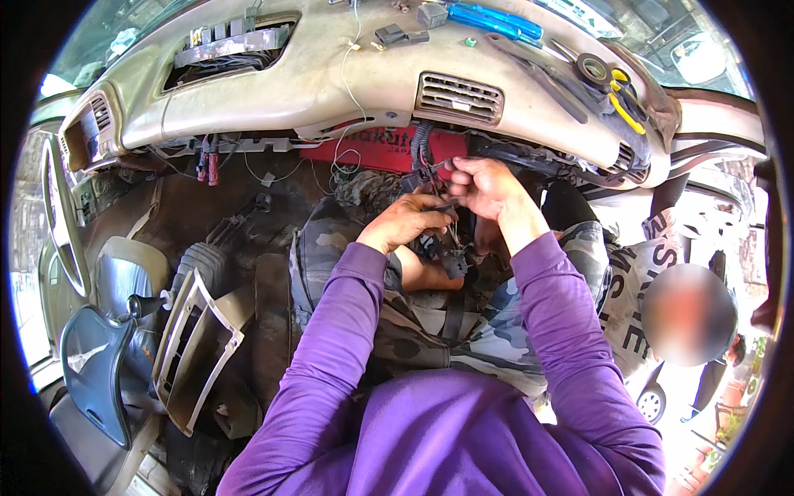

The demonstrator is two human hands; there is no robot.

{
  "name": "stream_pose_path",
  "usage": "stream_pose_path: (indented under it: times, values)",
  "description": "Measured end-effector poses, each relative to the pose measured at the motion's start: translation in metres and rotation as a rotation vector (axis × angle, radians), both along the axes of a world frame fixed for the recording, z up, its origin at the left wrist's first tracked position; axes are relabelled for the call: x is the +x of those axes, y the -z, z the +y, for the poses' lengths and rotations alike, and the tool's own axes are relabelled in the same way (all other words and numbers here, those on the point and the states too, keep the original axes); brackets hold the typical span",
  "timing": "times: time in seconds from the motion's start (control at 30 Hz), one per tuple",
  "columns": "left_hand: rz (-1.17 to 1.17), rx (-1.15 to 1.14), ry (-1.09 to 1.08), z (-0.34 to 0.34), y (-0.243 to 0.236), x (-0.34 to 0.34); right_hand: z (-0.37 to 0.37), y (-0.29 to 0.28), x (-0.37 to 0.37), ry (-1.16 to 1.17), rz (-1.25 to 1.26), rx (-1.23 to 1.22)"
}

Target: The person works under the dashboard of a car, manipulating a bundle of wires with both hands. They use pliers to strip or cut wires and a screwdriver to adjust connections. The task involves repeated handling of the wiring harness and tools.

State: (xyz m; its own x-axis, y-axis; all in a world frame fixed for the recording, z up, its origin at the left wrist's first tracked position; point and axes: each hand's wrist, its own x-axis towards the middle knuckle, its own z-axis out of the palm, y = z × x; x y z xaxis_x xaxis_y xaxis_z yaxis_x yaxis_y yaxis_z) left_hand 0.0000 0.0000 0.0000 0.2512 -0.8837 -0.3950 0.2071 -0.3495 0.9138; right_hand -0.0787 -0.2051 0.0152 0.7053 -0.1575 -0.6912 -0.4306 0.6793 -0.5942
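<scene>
In the middle, below the dashboard, my left hand (405,219) is closed round part of a wiring harness (423,142), its fingers bent over the wires. The harness comes down from under the dash in a dark ribbed sleeve. Just to the right and slightly higher, my right hand (488,190) pinches a thin dark wire between thumb and fingers. Its exact end is too small to make out. Beneath both hands hang loose wires and a dark connector (455,264), partly covered by my fingers.
A beige dashboard (372,74) spans the far side, carrying blue-handled tools (496,23), a tape roll (592,69) and yellow-handled pliers (622,103). Behind the harness lies a red cloth or bag (351,149). Loose trim (194,347) stands left; another person (624,298) is at right.
</scene>
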Motion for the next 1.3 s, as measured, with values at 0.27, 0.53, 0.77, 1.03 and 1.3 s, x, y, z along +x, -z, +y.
stream_pose_path:
  times: [0.27,0.53,0.77,1.03,1.3]
  values:
    - [0.225,0.029,-0.479,0.002,-0.004,0.004,0.011,-0.019,-0.005,-0.713,-0.105,-1.486]
    - [0.151,0.003,-0.609,-0.008,0.009,-0.001,0.035,-0.028,-0.007,-0.988,-0.014,-1.63]
    - [0.169,0.018,-0.495,-0.006,0.018,0.005,0.034,-0.033,-0.008,-1.044,-0.01,-1.598]
    - [0.415,0.006,-0.534,-0.006,0.021,0.009,0.013,-0.018,-0.007,-1.018,-0.137,-1.266]
    - [0.195,-0.056,-0.497,-0.008,0.003,-0.002,0.023,-0.019,-0.007,-0.553,-0.057,-1.47]
